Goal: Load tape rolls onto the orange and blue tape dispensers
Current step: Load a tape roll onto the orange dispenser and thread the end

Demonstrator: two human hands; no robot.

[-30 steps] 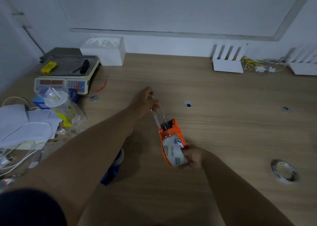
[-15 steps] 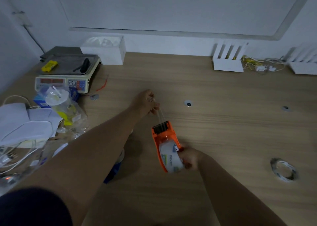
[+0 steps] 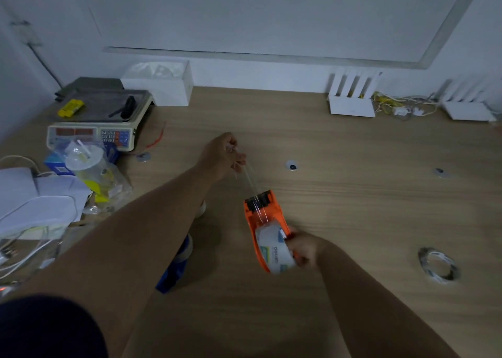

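Far left of the wooden desk (image 3: 353, 194): loose papers (image 3: 35, 194), white cables, a plastic cup (image 3: 87, 162) in a clear bag, and behind them a weighing scale (image 3: 100, 118) with a yellow item on its pan. White box (image 3: 163, 84) against the wall.

Blue dispenser (image 3: 176, 265) lies on the desk, mostly hidden under the left forearm.

Left hand (image 3: 221, 154) reaches forward past desk centre, fingertips pinched closed on the free end of clear tape (image 3: 251, 181). The strip runs taut from the pinch down to the black front of the orange dispenser (image 3: 264, 216).

Orange dispenser sits at centre, front end pointing away, a white-labelled tape roll (image 3: 273, 249) seated in its rear. Right hand (image 3: 304, 249) wraps the rear of the dispenser beside the roll, fingers curled closed around it.

Right: a separate clear tape roll (image 3: 438, 265) lies flat on the desk, well apart. Two white slotted units (image 3: 351, 102) stand at the back wall with tangled cords.
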